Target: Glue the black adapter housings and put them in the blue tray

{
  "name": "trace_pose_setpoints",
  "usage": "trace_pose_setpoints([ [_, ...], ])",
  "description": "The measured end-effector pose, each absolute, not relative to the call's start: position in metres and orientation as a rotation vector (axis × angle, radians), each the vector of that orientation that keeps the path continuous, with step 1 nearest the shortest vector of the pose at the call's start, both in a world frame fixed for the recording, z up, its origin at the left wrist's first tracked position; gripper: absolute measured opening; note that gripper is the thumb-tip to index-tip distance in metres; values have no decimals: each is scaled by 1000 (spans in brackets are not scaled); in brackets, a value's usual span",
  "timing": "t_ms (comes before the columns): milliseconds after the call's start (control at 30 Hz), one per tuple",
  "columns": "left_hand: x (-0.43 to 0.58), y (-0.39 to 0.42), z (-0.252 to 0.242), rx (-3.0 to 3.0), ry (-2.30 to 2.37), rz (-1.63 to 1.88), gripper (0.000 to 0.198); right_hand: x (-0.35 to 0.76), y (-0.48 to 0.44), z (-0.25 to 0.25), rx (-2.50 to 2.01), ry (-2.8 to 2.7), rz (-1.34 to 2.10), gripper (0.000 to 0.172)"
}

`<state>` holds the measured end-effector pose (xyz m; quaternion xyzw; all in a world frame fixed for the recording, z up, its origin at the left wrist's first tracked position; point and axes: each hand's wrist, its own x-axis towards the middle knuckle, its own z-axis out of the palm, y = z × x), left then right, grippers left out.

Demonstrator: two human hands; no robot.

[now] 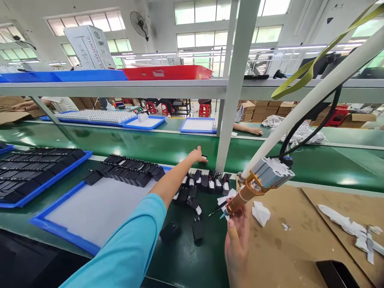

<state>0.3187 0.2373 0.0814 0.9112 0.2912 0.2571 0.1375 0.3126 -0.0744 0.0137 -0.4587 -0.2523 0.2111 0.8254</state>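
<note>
The room was a large workshop with white walls (163, 24). High on them there were wide, divided windows (205, 11), and bright daylight came in through the glass. Between two groups of windows, a dark fan (139, 25) was fixed on the wall. Lower down, rows of tube lights (300, 47) were shining. A grey metal shelf (114, 90) crossed the whole view and met a vertical post (241, 48). Farther behind it, red plastic stools (204, 110) stood on the pale floor (195, 107).

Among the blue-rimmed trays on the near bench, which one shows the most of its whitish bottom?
The tray beside the turquoise sleeve: black boxes sit only along its far side, whereas the next tray to its left is mostly covered with them.
</note>
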Motion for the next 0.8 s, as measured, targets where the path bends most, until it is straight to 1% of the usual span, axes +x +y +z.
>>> trace_pose_setpoints([
  [133, 325, 241, 83, 2577, 1091, 440, 38, 311, -77, 8, -948, -551, 472, 60],
  [267, 314, 242, 100, 2542, 1196, 287, 33, 311, -79, 16, -903, -575, 457, 56],
  [333, 300, 241, 114, 2526, 1240, 285, 39, 312, -79, 23, -872, -577, 436, 53],
  [400, 274, 237, 132, 2505, 1284, 310, 66, 313, -79, 31, -834, -568, 412, 51],
  [433, 255, 231, 141, 2498, 1300, 329, 74, 313, -79, 34, -824, -557, 411, 50],
  [467, 234, 222, 151, 2504, 1298, 362, 78, 313, -79, 37, -817, -546, 415, 49],
  [533, 184, 190, 168, 2589, 1136, 466, 79, 314, -78, 41, -808, -524, 436, 47],
  [633, 110, 121, 179, 2576, 966, 353, 77, 315, -79, 43, -790, -510, 461, 47],
  [733, 56, 60, 162, 2556, 964, 119, 72, 316, -80, 43, -789, -514, 461, 48],
  [800, 37, 40, 140, 2541, 995, 14, 70, 316, -79, 44, -798, -525, 452, 49],
])
